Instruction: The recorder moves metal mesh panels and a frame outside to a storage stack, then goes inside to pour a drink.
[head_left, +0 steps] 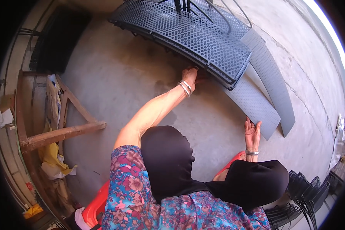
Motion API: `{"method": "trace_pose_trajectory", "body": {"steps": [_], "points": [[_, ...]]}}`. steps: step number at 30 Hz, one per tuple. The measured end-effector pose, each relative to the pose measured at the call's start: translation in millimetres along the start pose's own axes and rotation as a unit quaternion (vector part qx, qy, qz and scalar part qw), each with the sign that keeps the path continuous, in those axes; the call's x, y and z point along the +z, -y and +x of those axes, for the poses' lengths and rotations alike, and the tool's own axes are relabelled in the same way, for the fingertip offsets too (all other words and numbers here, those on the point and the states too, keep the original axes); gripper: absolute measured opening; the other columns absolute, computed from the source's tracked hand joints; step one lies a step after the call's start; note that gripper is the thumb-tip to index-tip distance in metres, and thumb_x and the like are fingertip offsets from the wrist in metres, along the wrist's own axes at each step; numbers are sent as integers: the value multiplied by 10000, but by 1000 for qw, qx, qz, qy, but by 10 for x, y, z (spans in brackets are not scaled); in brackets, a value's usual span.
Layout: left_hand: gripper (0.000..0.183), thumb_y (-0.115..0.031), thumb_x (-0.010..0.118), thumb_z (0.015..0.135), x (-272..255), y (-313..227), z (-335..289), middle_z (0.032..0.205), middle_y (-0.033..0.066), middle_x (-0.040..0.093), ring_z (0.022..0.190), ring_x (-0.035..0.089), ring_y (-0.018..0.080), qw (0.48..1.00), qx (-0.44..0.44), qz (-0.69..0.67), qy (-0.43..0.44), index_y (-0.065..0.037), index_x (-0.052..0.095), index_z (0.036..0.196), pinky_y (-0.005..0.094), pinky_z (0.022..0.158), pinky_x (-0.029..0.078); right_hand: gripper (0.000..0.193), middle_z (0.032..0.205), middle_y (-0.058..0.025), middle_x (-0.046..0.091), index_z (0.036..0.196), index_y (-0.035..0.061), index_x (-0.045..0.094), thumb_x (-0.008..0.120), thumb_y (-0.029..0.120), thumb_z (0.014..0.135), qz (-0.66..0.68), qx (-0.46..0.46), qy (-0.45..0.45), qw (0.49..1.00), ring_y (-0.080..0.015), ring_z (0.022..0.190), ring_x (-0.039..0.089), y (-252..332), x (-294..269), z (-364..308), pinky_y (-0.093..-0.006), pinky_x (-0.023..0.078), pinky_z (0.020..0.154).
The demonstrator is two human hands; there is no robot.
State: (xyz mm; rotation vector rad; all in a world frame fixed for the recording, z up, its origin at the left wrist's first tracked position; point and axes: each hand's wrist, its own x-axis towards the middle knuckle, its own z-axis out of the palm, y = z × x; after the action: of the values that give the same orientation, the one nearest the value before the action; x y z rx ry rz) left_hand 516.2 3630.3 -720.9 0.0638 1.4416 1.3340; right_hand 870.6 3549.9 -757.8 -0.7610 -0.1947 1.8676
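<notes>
My left hand (189, 75), with bangles at the wrist, reaches forward to the lower edge of a black perforated metal rack (188, 34). Its fingers are curled there, and what they grip is hidden in the shadow under the rack. Palm up, my right hand (252, 135) is at the near end of a long grey perforated strip (258, 103), fingers and thumb closed on its edge. A second grey strip (280, 92) lies beside it to the right. Both strips run back under or behind the rack.
A brown wooden frame (61, 134) stands on the left with yellow cloth (53, 161) by it. Black wire racks (308, 191) are stacked at the lower right. A red seat (94, 207) shows at the lower left. Concrete floor (115, 73) lies around me.
</notes>
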Motion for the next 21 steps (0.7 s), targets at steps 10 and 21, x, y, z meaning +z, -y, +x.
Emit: {"method": "trace_pose_trajectory", "body": {"steps": [10, 21], "points": [[200, -30, 411, 841, 31, -16, -65, 904, 90, 562, 754, 613, 261, 1000, 16, -23, -8, -48, 523, 1006, 414, 615, 551, 421, 1232, -146, 469, 1229, 54, 402, 438, 332, 915, 28, 35, -40, 998, -286, 1171, 437, 52, 42, 0, -386, 422, 916], [211, -122, 415, 902, -40, -62, -110, 982, 101, 572, 813, 617, 250, 998, -10, 1, 64, -37, 523, 1061, 390, 698, 537, 394, 1256, -151, 459, 1255, 74, 403, 448, 271, 917, -10, 6, -38, 999, -305, 1176, 436, 201, -18, -44, -365, 482, 833]]}}
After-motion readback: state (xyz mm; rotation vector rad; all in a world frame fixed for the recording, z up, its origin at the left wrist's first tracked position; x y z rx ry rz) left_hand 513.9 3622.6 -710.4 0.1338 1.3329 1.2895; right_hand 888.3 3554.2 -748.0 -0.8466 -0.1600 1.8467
